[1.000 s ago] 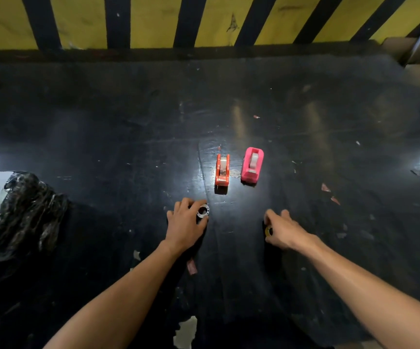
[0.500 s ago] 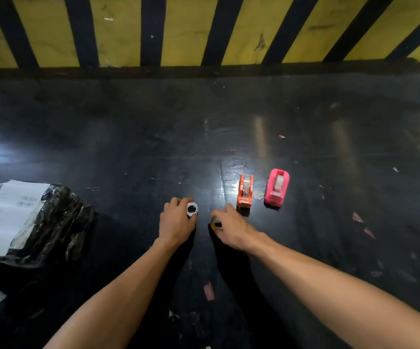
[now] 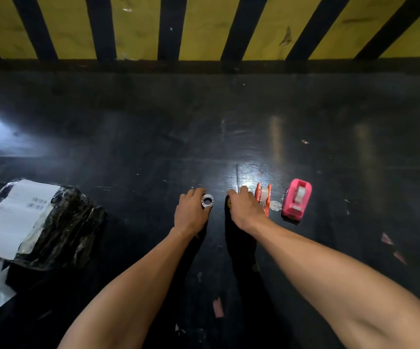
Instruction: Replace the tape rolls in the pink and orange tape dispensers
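Note:
An orange tape dispenser (image 3: 264,197) and a pink tape dispenser (image 3: 296,199) stand side by side on the black table (image 3: 229,127), each with a clear roll inside. My left hand (image 3: 191,212) rests on the table and grips a small white tape roll (image 3: 207,201) by its edge. My right hand (image 3: 244,209) lies just left of the orange dispenser, touching it, fingers curled over a small yellowish roll (image 3: 229,203) that is mostly hidden.
A black plastic-wrapped parcel (image 3: 60,222) with a white label lies at the left, white plastic below it. Scraps of tape litter the table at the right and near the front edge. A yellow-and-black striped wall (image 3: 203,26) bounds the far side.
My right hand slid left with the yellowish roll, from a spot below the pink dispenser to beside the orange one. The view turned left. My left hand kept its roll.

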Available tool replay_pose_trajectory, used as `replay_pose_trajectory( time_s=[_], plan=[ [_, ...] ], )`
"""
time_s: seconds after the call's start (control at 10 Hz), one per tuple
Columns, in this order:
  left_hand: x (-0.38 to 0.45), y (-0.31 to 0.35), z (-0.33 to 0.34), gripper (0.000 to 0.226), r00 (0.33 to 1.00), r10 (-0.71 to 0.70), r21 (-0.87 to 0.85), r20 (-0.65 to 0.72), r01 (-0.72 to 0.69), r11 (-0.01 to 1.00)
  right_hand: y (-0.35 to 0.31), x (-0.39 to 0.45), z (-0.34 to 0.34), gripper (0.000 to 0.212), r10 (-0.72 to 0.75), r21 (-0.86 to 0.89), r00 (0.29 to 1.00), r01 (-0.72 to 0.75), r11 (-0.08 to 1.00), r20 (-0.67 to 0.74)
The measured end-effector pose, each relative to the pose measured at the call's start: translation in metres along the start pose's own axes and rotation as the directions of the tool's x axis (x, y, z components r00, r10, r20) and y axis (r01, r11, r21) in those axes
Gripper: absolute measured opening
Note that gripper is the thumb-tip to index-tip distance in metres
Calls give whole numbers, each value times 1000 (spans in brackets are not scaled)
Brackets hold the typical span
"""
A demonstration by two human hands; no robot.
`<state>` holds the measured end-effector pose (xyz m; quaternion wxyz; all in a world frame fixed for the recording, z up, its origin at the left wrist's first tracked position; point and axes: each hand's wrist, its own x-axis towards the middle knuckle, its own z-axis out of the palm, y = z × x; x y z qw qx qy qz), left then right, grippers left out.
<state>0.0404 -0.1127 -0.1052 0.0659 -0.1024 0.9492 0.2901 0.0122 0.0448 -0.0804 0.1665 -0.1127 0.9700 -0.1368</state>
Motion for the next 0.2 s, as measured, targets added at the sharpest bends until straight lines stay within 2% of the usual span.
replay_pose_trajectory(
  time_s=[0.1, 0.2],
  plan=[
    [-4, -3, 6, 60, 1000, -13, -60, -12, 12, 998, 0, -8, 2, 58, -10, 70, 1000, 12, 997, -28],
    [-14, -7, 11, 64, 998, -36, -129, -50, 29, 991, -3, -34, 7, 69, 7, 246, 997, 12, 969, -77]
  ],
)
